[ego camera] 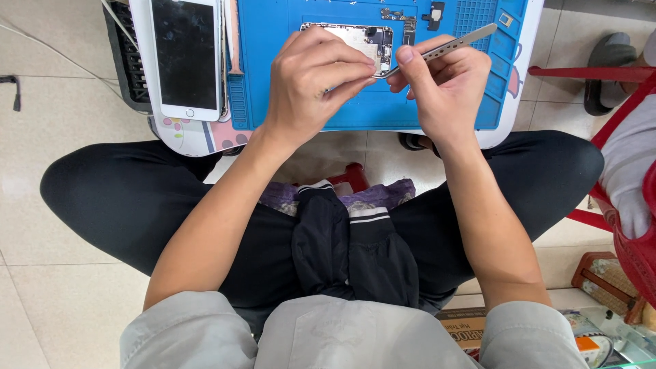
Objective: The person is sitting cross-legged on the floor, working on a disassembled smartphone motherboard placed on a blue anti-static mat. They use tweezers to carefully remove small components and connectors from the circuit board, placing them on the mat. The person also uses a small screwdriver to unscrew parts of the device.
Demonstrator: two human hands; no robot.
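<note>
Sleeves: grey sleeves (198,328) fill the bottom edge, nearest the camera, with both bare forearms reaching forward from them.
Lap: black trousers (116,198) on spread knees, with a black jacket with striped cuffs (348,246) bunched between them.
Left hand: left hand (311,82) is curled, thumb and fingers pressed together in a pinch over the near edge of the opened phone; what lies between the fingertips is too small to tell.
Right hand: right hand (444,85) pinches metal tweezers (444,46) between thumb and forefinger, the other fingers curled under.
Tweezers: they slant from upper right down to the left, and their tip meets the left hand's fingertips.
Opened phone: an opened phone body (359,37), its inner parts showing, lies on the blue repair mat (383,109), partly hidden by the left hand.
Loose parts: small dark phone components (413,17) lie on the mat just beyond the phone body.
Second phone: a white smartphone (186,58) with a dark screen lies face up left of the mat, well apart from both hands.
Bench: a small white bench (205,137) carries the mat and the white smartphone.
Floor: pale floor tiles (48,116) surround the bench.
Right edge: a red frame (588,72) stands beside the person's right knee.
</note>
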